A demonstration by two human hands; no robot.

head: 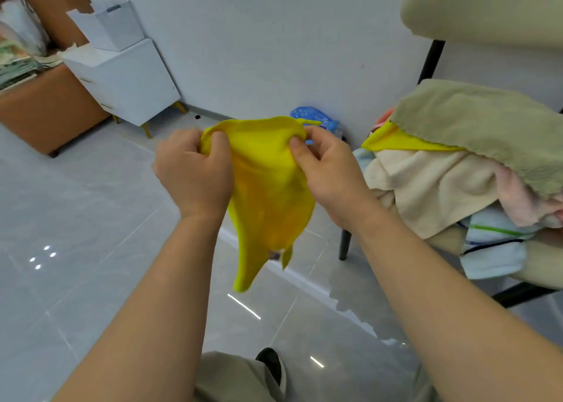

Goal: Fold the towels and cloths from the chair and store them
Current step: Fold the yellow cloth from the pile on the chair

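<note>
A yellow cloth [268, 194] hangs in the air in front of me, bunched and drooping to a point. My left hand [195, 170] grips its upper left edge with curled fingers. My right hand [327, 170] pinches its upper right edge between thumb and fingers. To the right, a cream chair [542, 267] holds a heap of towels: an olive green towel [475, 127] on top, another yellow cloth [396, 141] under it, a cream towel [426, 188], a pink towel [524, 200] and a white striped towel [493, 249].
A white bedside cabinet [128, 78] with an open white box [109, 23] stands at the back left beside a brown upholstered piece [45, 106]. A blue plastic bag [316, 118] lies by the wall. Glossy grey floor tiles [91, 218] spread below.
</note>
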